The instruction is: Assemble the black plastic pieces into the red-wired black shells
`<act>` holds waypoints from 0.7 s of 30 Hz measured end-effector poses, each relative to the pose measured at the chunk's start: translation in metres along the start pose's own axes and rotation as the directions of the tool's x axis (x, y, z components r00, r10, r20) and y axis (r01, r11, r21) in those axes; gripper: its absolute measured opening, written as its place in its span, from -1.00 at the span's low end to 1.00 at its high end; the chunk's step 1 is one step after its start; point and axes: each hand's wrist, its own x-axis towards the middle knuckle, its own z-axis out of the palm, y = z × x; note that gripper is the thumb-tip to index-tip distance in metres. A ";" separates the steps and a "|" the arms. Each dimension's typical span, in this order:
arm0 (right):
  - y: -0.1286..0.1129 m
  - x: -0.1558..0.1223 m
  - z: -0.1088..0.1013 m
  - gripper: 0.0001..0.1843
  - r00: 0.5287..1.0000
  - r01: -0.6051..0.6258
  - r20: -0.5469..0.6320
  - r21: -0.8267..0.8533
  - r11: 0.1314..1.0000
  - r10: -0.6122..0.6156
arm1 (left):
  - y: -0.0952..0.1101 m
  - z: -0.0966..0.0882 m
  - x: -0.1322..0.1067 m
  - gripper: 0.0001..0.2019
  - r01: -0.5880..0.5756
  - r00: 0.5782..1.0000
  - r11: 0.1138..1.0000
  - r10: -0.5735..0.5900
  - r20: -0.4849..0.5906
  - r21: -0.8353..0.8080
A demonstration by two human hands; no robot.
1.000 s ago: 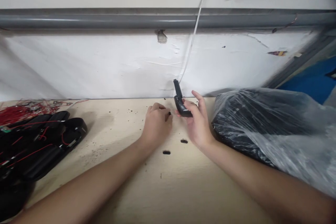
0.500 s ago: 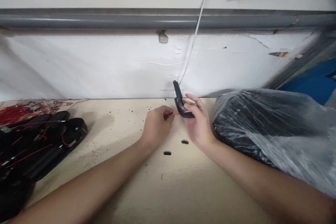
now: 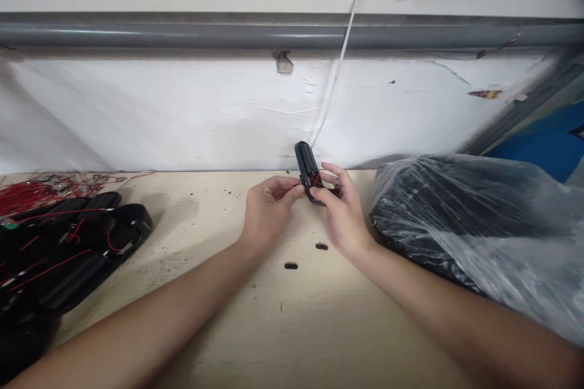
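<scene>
Right hand (image 3: 344, 213) clamped on a black casing (image 3: 305, 158) (red wire (image 3: 316, 179) showing inside), tilted, near the back edge of the table (image 3: 219, 316). Left hand (image 3: 267, 206): thumb and fingers at the casing's left edge; cannot tell whether closed on it. Other black shells (image 3: 82, 282) lie left; plastic bag (image 3: 456, 200) right.

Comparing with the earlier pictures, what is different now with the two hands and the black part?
The right hand has turned the black part, so its hollow side with red wire now faces the camera more. The left hand has brought its fingertips to the part's left edge; whether it still pinches the small dark piece is unclear. The right hand's hold, black casings and plastic bag stayed.
</scene>
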 end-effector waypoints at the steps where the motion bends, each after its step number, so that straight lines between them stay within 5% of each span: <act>1: -0.001 0.000 0.000 -0.27 1.000 -0.001 0.002 0.003 1.000 0.001 | 0.000 0.000 0.000 -0.76 -0.008 1.000 1.000 0.008 0.003 -0.005; 9: -0.003 0.000 -0.005 -0.22 0.999 0.002 0.046 0.014 1.000 -0.002 | -0.002 0.000 0.000 -0.64 -0.030 0.999 0.999 0.031 -0.044 0.018; 21: -0.008 -0.003 -0.002 -0.43 0.998 0.008 0.068 -0.008 1.000 -0.008 | -0.003 0.000 -0.002 -0.69 -0.079 0.994 0.990 0.086 -0.061 0.114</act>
